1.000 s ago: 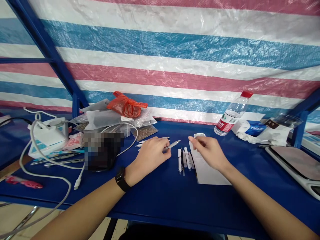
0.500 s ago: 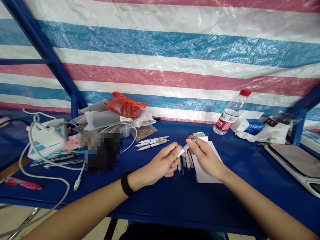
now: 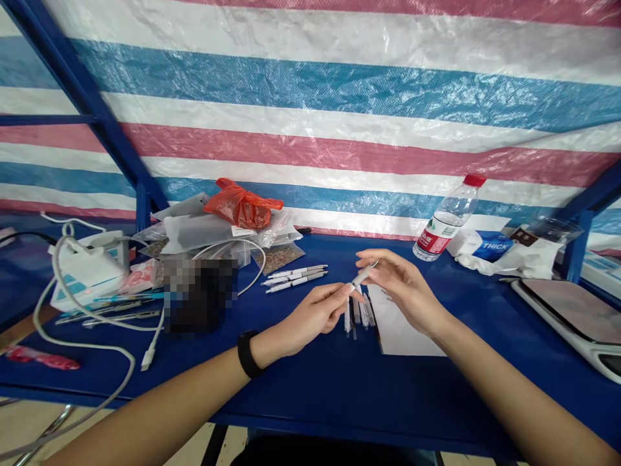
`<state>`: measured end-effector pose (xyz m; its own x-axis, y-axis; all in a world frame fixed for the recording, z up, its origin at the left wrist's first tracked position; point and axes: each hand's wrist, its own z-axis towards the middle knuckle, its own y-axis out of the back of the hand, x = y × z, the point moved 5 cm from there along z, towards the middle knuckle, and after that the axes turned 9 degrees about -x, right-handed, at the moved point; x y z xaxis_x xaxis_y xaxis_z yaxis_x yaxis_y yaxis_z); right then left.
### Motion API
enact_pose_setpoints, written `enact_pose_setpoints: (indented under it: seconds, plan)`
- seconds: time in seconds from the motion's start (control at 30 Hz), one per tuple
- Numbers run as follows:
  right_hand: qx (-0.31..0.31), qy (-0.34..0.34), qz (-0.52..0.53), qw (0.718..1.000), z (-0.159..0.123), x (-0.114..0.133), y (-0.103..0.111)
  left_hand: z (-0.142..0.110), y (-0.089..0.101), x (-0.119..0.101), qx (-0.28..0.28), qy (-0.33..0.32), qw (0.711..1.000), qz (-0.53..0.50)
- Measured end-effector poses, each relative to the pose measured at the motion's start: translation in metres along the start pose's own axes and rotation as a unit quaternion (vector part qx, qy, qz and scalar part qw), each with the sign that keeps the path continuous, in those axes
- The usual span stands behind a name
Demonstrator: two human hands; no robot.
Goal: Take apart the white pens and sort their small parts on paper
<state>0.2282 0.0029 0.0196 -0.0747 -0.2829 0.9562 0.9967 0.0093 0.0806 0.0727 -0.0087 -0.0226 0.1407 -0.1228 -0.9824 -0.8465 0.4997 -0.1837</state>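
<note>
A slim white pen with a silver tip (image 3: 361, 278) is held in the air between my hands. My left hand (image 3: 315, 312) pinches its lower end between the fingertips. My right hand (image 3: 400, 285) grips it higher up with thumb and fingers. Below them, several white pen parts (image 3: 356, 314) lie in a row beside a sheet of white paper (image 3: 400, 330). Three assembled white pens (image 3: 295, 279) lie together to the left of my left fingers.
The blue table (image 3: 310, 395) holds a pixelated dark object (image 3: 198, 294), a white charger (image 3: 87, 268) with cables, a red plastic bag (image 3: 242, 207), and a water bottle (image 3: 444, 223). A grey tablet-like device (image 3: 572, 317) lies at the right edge.
My hands have come together around the pen since the earliest frame, with my left hand moving right. Between the last two frames, my right hand's grip has shifted slightly along the pen.
</note>
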Motion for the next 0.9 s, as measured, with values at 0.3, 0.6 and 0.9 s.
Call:
enact_pose_setpoints:
  seconds: [0.3, 0.6, 0.9]
  plan:
    - [0.008, -0.068, 0.091, 0.993, -0.0003, -0.0042, -0.0011, -0.0025, 0.0005, -0.0046, -0.008, -0.021, 0.999, 0.023]
    - [0.018, -0.059, 0.101, 0.993, -0.0009, -0.0033, -0.0031, -0.0025, -0.0016, -0.0005, 0.001, 0.003, 1.000, -0.010]
    - [0.004, -0.037, 0.044, 0.998, -0.0020, -0.0032, -0.0055, -0.0004, 0.0009, 0.0003, 0.005, -0.012, 0.999, 0.033]
